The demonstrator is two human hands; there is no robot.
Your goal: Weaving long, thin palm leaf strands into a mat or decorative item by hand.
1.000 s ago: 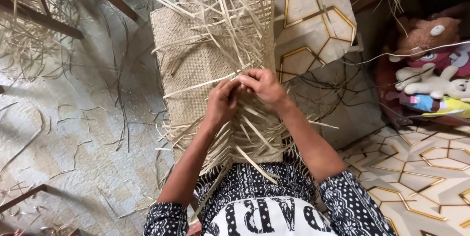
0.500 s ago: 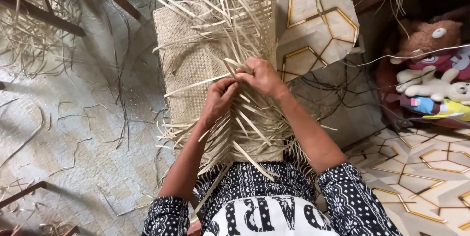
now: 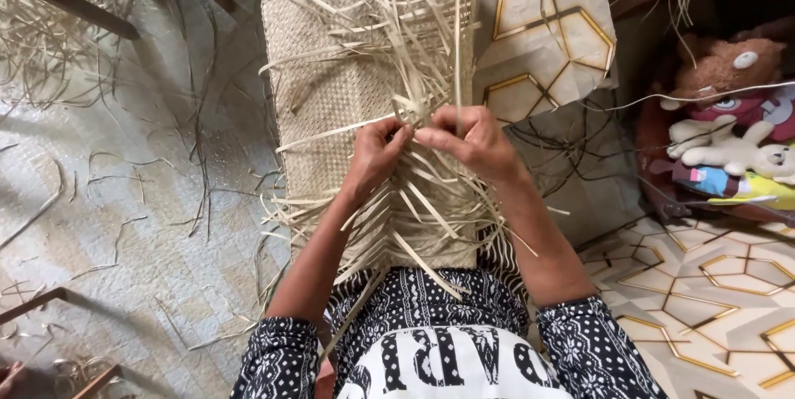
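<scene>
Hands meet in the middle of the frame, right over the woven mat (image 3: 331, 109) that lies across your lap and runs up toward the top of the frame. Your left hand (image 3: 374, 159) sits just left of the middle, its fingers curled tight, pinching thin pale strips (image 3: 414, 43) where they cross. Your right hand (image 3: 476, 142) is just beside it, touching at the fingertips, and it is closed too, gripping a strip between thumb and fingers. Which single strip each hand has, you cannot tell, because the fingers hide it. The long side of the mat runs from your body at the bottom up to the top of the frame. The finished, tightly woven part lies to the upper left of your hands. The loose strips stick up above your hands and fan out below them toward your black and white patterned top (image 3: 439, 341). So the loose ends lie up and away from your grip, and both hands are about equally near them. More stray strips lie on the floor (image 3: 124, 225) at the left. Soft toys (image 3: 729, 109) lie at the right edge, well apart from your hands.
</scene>
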